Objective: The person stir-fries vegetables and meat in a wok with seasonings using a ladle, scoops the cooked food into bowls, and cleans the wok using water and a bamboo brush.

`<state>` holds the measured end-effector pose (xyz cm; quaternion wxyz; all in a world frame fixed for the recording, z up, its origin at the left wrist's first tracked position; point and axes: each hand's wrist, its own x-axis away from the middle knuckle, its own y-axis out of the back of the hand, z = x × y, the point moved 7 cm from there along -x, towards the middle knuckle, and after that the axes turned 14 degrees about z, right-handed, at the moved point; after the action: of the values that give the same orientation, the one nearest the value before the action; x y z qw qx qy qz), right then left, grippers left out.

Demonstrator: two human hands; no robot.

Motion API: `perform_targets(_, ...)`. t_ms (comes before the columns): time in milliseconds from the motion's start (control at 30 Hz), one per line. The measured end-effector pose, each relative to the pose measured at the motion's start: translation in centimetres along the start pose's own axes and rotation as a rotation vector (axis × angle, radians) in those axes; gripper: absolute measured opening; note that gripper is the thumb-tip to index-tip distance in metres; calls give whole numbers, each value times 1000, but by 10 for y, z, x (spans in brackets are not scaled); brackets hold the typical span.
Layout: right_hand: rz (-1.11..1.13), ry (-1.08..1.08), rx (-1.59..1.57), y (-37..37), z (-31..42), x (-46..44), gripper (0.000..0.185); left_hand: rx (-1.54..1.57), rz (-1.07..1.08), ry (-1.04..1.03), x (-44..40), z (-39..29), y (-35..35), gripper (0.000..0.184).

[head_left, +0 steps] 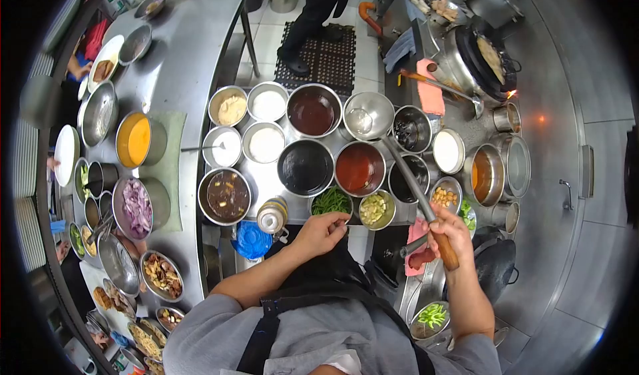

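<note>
My right hand (447, 230) is wrapped around the wooden end of a long-handled ladle (409, 172). The ladle's wide metal bowl lies over the far side of the containers, beside a pot of dark red-brown sauce (314, 110). My left hand (321, 234) is at the near rim of a bowl of chopped green herbs or scallions (331, 200). Its fingers are pressed together, and whatever they may hold is hidden. Close by are a pot of red sauce (360, 168), a pot of dark liquid (305, 167) and a bowl of chopped pale-green vegetable (377, 210).
Bowls of white powder (269, 105) stand beyond, left of the sauces. A wok (489, 65) sits on the stove at the right, with a small flame near it. The left steel counter (183, 55) carries sliced purple onion (137, 208) and orange liquid (138, 138). Another person's legs (306, 28) are ahead.
</note>
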<state>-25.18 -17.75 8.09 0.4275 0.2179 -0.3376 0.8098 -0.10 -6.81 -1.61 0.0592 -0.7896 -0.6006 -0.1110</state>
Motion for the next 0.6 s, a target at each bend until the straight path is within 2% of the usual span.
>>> perform_targets(67, -42, 66, -112, -22, -10, 10, 65, 27, 13, 35, 1, 8, 0, 28)
perform_targets(133, 45, 182, -219, -11, -16, 17, 62, -77, 47, -15, -10, -19, -4, 27)
perform_targets(233, 97, 332, -347, -11, -37, 48, 57, -73, 132, -75, -13, -43, -26, 28)
perform_targets(367, 96, 547, -556, -5, -62, 105, 62, -185, 294, -59, -27, -62, -52, 30)
perform_targets(433, 72, 560, -638, -8, -74, 146, 66, -231, 430, -133, -34, -72, -74, 29)
perform_targets(500, -130, 628, -621, -2, -89, 194, 71, -236, 440, -145, -42, -77, -89, 27)
perform_targets(600, -404, 776, -635, 5, -114, 257, 64, -194, 585, -110, -49, -60, -116, 29)
